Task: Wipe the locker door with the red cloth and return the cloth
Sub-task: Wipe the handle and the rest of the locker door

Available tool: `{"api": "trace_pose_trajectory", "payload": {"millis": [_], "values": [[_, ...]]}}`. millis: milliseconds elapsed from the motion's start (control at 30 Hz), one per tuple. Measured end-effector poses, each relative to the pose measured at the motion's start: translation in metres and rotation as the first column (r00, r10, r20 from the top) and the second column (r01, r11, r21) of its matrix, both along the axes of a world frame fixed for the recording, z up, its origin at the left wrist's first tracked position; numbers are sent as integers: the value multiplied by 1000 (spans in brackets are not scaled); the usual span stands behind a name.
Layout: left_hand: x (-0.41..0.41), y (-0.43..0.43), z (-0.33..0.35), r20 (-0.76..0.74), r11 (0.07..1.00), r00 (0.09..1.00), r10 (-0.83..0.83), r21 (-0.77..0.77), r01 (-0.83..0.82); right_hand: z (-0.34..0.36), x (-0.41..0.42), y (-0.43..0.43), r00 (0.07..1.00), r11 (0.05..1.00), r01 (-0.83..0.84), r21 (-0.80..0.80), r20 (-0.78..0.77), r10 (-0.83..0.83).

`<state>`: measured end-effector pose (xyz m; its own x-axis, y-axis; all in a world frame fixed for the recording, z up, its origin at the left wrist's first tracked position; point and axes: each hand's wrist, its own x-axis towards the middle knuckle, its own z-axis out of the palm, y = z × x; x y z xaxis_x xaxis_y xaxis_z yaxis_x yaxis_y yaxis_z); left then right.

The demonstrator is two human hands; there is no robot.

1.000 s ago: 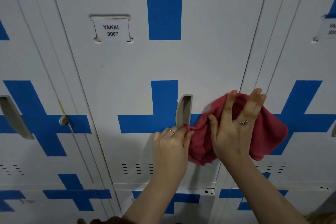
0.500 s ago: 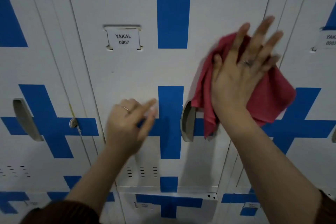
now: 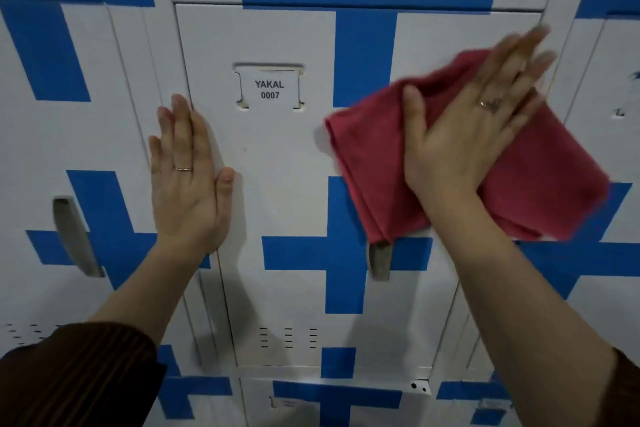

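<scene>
Partly behind red cloth [image 3: 540, 177], door handle [image 3: 379, 262].

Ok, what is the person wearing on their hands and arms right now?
The left hand wears a thin plain metal band on one finger. The right hand wears a metal ring with a small ornament on top. Both forearms are bare. A dark brown ribbed fabric sleeve covers the left upper arm, and a matching sleeve edge shows on the right.

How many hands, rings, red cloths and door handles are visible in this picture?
hands: 2 (left hand, right hand)
rings: 2 (left ring, right ring)
red cloth: 1
door handles: 2 (left handle, middle handle)
Total: 7
</scene>
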<state>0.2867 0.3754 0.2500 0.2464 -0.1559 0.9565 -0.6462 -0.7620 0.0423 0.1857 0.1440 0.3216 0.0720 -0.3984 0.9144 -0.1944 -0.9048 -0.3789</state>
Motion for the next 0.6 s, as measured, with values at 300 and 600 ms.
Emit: {"api": "trace_pose_trajectory", "payload": {"millis": [300, 600], "values": [[4, 7, 0, 76, 990, 988, -131, -47, 135, -63, 26, 56, 972, 922, -181, -343, -203, 115], [11, 7, -2, 126, 982, 982, -139, -110, 153, -52, 48, 112, 954, 898, -265, -350, -230, 192]]}}
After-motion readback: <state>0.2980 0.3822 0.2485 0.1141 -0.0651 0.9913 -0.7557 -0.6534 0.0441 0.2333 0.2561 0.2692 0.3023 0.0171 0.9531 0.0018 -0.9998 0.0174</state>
